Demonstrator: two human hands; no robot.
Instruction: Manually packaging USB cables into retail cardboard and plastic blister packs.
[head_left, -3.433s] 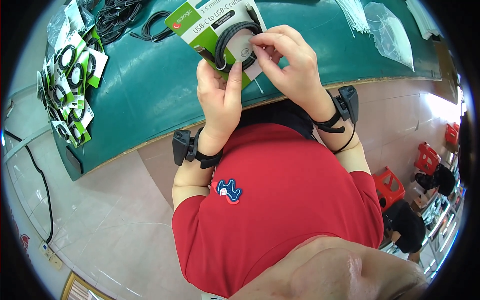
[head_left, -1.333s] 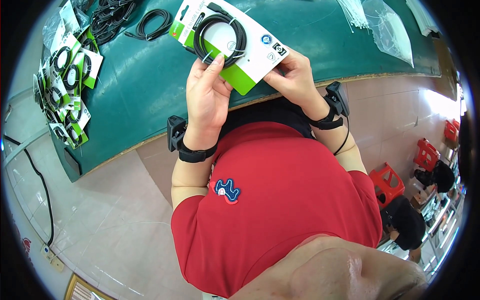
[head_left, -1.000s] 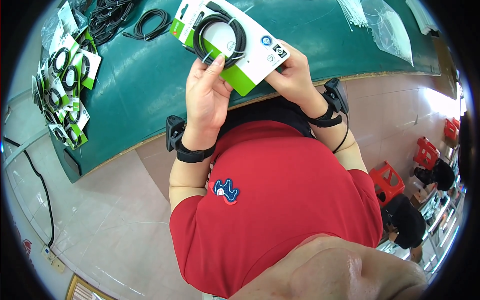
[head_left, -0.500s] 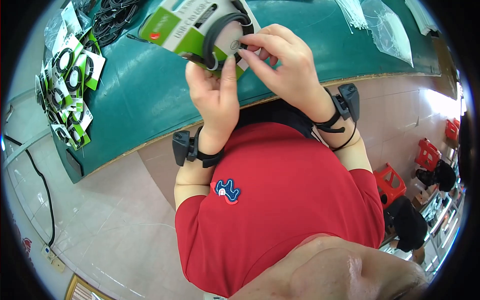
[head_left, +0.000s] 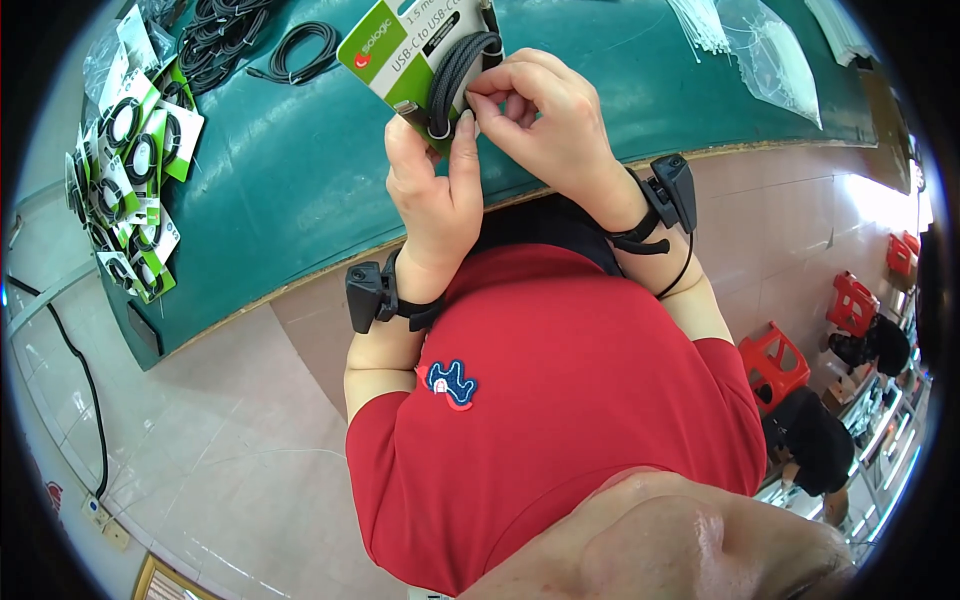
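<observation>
A green and white packaging card (head_left: 378,62) is held up over the table's near edge. Fastened to its front is a coiled black braided USB cable (head_left: 447,92), with a metal plug showing at the lower left of the coil. My left hand (head_left: 437,190) grips the card's lower edge, thumb in front and fingers behind. The fingertips of my right hand (head_left: 552,112) are pinched together by the coil's lower right side; what lies between them is too small to make out.
A green table (head_left: 270,180) carries a pile of carded cables (head_left: 130,170) at left. Behind are a loose coiled cable (head_left: 305,50) and a heap of black cables (head_left: 222,40). White ties (head_left: 703,28) and a clear bag (head_left: 775,65) lie at right.
The card has shifted right and turned more upright, uncovering the loose coil behind it. My right hand has moved slightly left and stays pinched beside the cable.
</observation>
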